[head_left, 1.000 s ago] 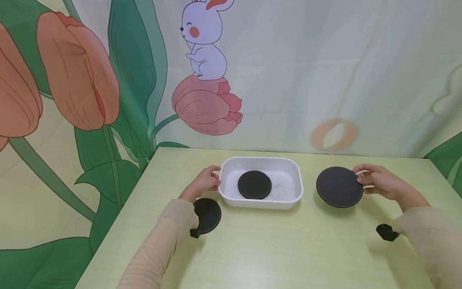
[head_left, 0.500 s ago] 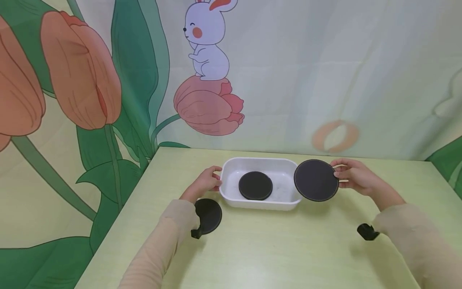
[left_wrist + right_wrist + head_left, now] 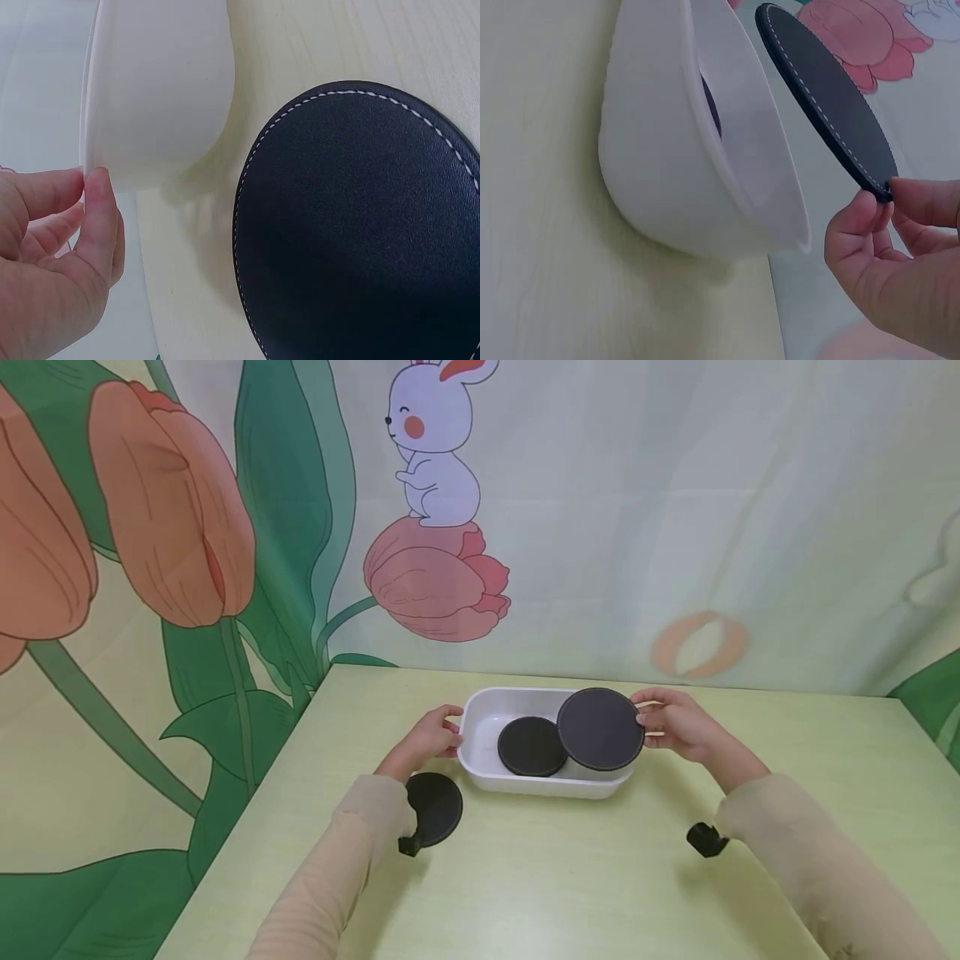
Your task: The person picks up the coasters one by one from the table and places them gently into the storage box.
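My right hand (image 3: 678,722) pinches the edge of a round black coaster (image 3: 600,728) with pale stitching along its rim. In the head view it overlaps the right part of a white rectangular container (image 3: 540,787); the right wrist view shows the held coaster (image 3: 832,97) tilted and apart from the container's rim. Another black coaster (image 3: 528,747) lies inside the container. At the container's left end, my left hand (image 3: 427,739) pinches the rim between thumb and fingers. On the table near my left wrist lies a third coaster (image 3: 438,810), partly hidden by the sleeve in the head view.
The pale wooden table (image 3: 540,868) meets a curtain (image 3: 585,527) printed with tulips and a rabbit along its back edge. Small black wrist devices (image 3: 707,840) stick out at both sleeves.
My right hand has carried the coaster leftward, from beside the container to over its right part. The left hand stays at the container's left end.
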The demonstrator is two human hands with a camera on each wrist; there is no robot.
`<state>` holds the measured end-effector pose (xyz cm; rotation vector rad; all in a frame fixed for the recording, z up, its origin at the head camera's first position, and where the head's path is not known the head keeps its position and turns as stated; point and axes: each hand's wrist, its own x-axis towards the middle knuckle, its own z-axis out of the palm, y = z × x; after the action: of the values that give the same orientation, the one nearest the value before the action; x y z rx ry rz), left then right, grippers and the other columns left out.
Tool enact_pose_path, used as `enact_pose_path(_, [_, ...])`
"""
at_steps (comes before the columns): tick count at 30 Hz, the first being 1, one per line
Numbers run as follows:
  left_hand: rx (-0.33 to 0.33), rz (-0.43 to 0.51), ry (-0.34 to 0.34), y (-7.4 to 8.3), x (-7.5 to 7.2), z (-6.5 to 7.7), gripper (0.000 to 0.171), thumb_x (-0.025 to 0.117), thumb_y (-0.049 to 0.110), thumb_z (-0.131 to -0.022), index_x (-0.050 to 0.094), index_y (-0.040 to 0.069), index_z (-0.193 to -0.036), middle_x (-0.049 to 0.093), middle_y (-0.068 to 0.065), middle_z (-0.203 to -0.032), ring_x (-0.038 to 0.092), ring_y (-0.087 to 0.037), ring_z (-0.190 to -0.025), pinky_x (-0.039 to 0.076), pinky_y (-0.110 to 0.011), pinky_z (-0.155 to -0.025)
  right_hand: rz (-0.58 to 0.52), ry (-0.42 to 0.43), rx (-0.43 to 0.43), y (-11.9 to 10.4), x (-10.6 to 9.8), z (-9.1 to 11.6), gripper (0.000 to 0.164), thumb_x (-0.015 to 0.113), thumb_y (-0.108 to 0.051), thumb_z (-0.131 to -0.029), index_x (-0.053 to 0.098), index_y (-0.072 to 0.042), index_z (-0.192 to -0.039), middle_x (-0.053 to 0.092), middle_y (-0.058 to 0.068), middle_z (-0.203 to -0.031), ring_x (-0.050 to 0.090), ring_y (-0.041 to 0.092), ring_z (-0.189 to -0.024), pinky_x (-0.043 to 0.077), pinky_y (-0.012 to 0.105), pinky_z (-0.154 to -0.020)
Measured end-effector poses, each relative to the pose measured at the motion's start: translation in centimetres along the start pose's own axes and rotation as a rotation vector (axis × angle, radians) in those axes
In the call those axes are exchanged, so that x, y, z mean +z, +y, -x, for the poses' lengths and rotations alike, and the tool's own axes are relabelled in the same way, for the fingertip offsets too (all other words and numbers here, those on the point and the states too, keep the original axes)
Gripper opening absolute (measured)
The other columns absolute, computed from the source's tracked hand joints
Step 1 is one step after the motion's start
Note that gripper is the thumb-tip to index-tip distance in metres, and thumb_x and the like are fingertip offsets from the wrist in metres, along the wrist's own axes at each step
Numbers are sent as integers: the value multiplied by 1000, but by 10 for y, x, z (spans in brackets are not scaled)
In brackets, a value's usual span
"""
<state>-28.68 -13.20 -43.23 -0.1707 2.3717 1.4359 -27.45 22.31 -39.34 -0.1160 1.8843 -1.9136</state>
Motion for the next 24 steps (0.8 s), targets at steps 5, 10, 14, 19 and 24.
enact_pose_path(5, [-3, -3, 6, 1, 0, 2, 48, 53, 1, -85, 39, 10, -129, 48, -13, -101, 51, -18, -74, 51, -25, -67, -6, 36, 33, 5, 17, -12, 21, 43, 5, -85, 45, -10, -98, 53, -6, -73, 52, 6, -60, 46, 21, -57])
enact_pose_path(10, [-2, -2, 6, 2, 0, 4, 49, 53, 1, -85, 38, 10, -130, 48, -13, -102, 52, -18, -74, 51, -24, -66, -17, 77, 71, 10, 32, -25, 22, 42, 5, -85, 44, -7, -104, 52, -5, -74, 53, 7, -60, 45, 21, -56])
enact_pose_path(14, [5, -1, 3, 1, 0, 3, 49, 53, 1, -85, 37, 9, -130, 48, -13, -102, 52, -18, -74, 51, -25, -66, -27, 116, 113, 13, 41, -36, 26, 41, 4, -85, 41, -2, -111, 53, -3, -72, 52, 9, -60, 45, 21, -55])
enact_pose_path(19, [-1, -1, 5, 2, 0, 4, 48, 53, 1, -85, 38, 9, -130, 49, -13, -102, 52, -19, -75, 51, -25, -67, -71, 123, 133, 20, 51, -47, 24, 41, 5, -85, 43, -3, -108, 52, -4, -65, 51, 9, -55, 43, 22, -52])
enact_pose_path(24, [-3, -1, 6, 2, 0, 4, 48, 53, 1, -85, 38, 10, -129, 48, -13, -102, 52, -19, -76, 51, -25, -68, -68, 131, 126, 45, 53, -68, 25, 46, 6, -82, 47, -2, -106, 52, -2, -63, 51, 10, -53, 43, 23, -50])
